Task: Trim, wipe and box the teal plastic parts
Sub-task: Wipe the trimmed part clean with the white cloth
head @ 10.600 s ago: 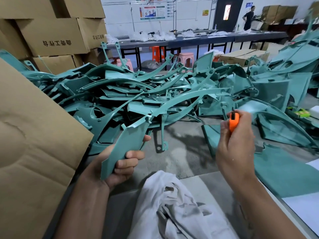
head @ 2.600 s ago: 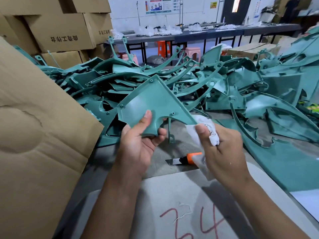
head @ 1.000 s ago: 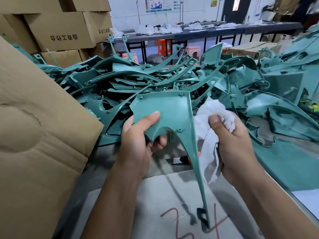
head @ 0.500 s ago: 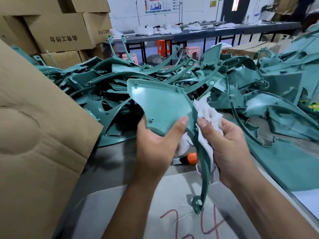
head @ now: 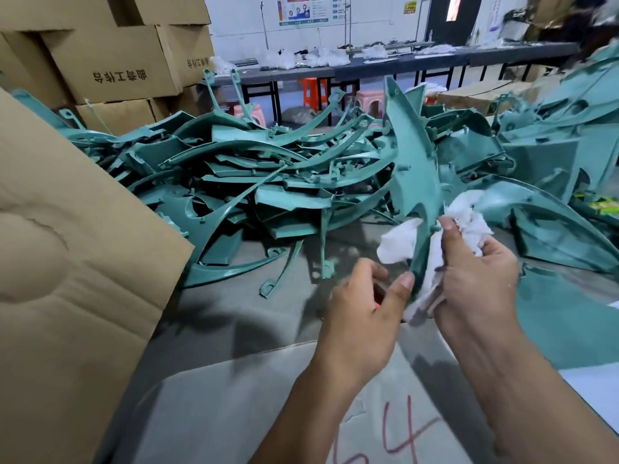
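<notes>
Since half a second ago the part [head: 413,169] has been turned: its wide end now stands up and far, its thin leg comes down between the two hands, and the left hand has let go of the wide end and moved lower.

The right hand [head: 475,276] is closed around the rag [head: 469,216], thumb on top, and the rag is folded over the leg from both sides, so I think it is being drawn along the leg to wipe it. The left hand [head: 361,313] is loosely curled, thumb tip touching the lower edge of the leg; whether the fingers pinch it from behind I cannot tell. It seems only to steady the part while the other hand rubs.

Beyond the hands, far and to both sides, lies the pile [head: 254,175] of more teal parts on the grey table [head: 234,313]. At near left a cardboard flap [head: 67,262] leans, probably of the box for finished parts. Boxes [head: 110,58] are stacked far left.
</notes>
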`<state>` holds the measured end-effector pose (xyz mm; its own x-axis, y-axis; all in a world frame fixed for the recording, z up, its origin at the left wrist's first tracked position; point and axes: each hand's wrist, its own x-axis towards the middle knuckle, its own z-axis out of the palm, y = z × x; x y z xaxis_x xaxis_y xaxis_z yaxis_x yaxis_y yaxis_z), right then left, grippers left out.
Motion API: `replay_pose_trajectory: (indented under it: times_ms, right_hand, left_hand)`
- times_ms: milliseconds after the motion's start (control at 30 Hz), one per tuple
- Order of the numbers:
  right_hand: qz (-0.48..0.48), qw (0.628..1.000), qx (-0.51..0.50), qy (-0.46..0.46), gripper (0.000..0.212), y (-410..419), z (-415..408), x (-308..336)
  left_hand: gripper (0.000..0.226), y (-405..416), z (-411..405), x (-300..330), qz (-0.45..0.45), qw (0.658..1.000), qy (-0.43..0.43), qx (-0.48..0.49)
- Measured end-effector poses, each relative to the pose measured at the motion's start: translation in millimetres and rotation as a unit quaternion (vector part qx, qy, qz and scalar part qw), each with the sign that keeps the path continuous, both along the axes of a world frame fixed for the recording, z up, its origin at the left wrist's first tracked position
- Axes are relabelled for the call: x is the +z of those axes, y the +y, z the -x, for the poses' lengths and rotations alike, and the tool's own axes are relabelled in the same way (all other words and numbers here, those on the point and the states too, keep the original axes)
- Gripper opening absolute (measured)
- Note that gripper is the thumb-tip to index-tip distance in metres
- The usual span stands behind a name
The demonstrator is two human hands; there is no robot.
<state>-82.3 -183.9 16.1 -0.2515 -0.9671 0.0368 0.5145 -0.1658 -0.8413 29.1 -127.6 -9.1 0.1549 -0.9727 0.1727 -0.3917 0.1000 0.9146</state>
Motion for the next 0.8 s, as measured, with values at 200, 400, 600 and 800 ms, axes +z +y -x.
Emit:
replay_pose_trajectory:
  times_ms: [200, 400, 600, 800]
  right_hand:
    - [-0.065, 0.996, 0.025, -0.05, 0.004, -5.1, 5.3, -1.4]
    - [-0.104, 0.989, 0.104, -0.024, 0.02, -14.9, 36.9, -5.3]
    - [-0.094, 0.994, 0.012, -0.047, 0.01, -13.0, 22.9, -7.3]
    - [-0.089, 0.992, -0.066, -0.053, 0.015, -7.6, -7.5, -17.9]
  left_hand:
    - [0.043, 0.2, -14.8, 3.6, 0.076, 0.974, -0.21, -0.026]
    - [0.048, -0.5, -47.5, 9.7, 0.034, 0.96, -0.244, -0.131]
    - [0.059, 1.1, -70.1, 15.4, 0.013, 0.967, -0.232, -0.109]
    - [0.045, 7.8, -49.2, 20.1, 0.12, 0.931, -0.344, 0.0]
